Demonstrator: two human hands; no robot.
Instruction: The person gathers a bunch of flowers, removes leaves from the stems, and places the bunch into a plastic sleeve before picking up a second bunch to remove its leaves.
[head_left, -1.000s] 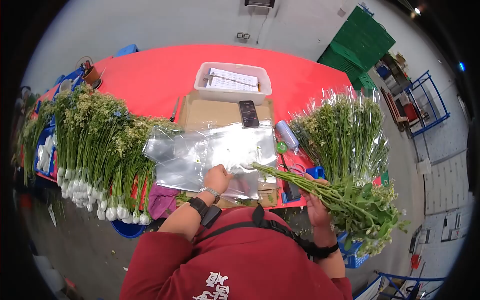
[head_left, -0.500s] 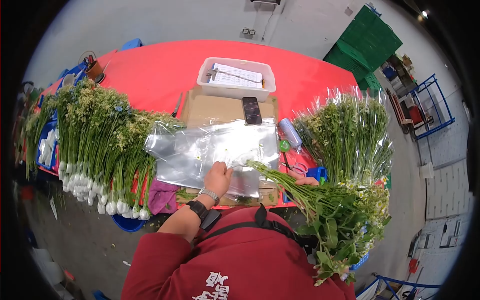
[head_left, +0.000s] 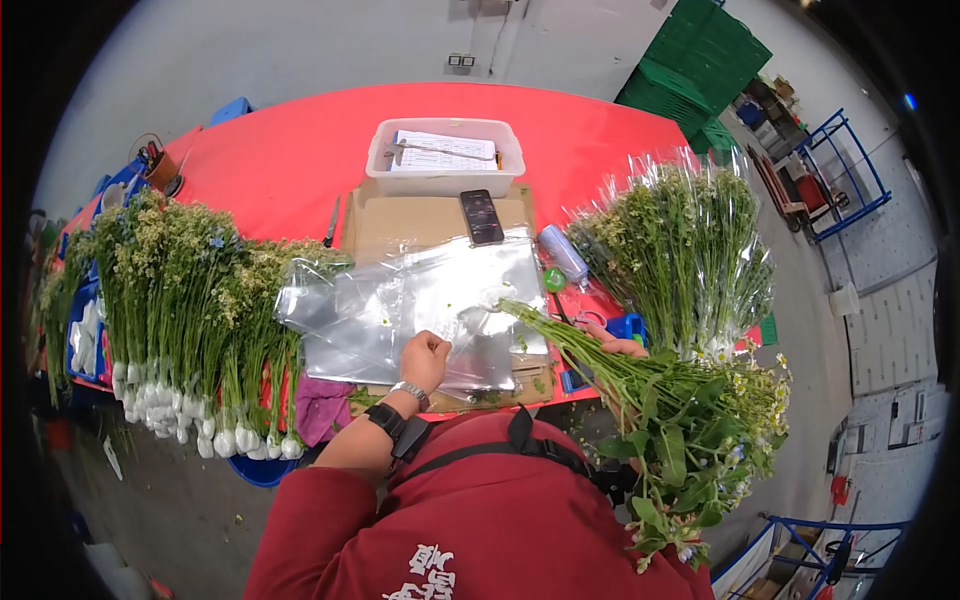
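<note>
My left hand [head_left: 425, 362] is over the lower part of the clear plastic sleeves [head_left: 350, 318], its fingers curled together; whether anything is between them is too small to tell. On the right, my right hand [head_left: 618, 343] is wrapped round the stems of a loose bunch of flowers [head_left: 680, 440]. The cut stem ends point left over the sleeves, while the leaves and small white and blue blooms hang down at the lower right. A phone [head_left: 481, 217] lies at the top edge of the sleeves, on cardboard [head_left: 375, 222].
Bunches with white-wrapped stem ends [head_left: 170, 290] line the left side. Wrapped bunches [head_left: 680, 250] lie at the right. A plastic bin [head_left: 445, 180] with papers stands behind the cardboard. Scissors [head_left: 590, 320], a blue roll [head_left: 563, 254] and a knife [head_left: 332, 222] lie nearby.
The whole view has shifted, moving the table items slightly left. My left hand has moved a little lower relative to the sleeves. The bunch stays in my right hand.
</note>
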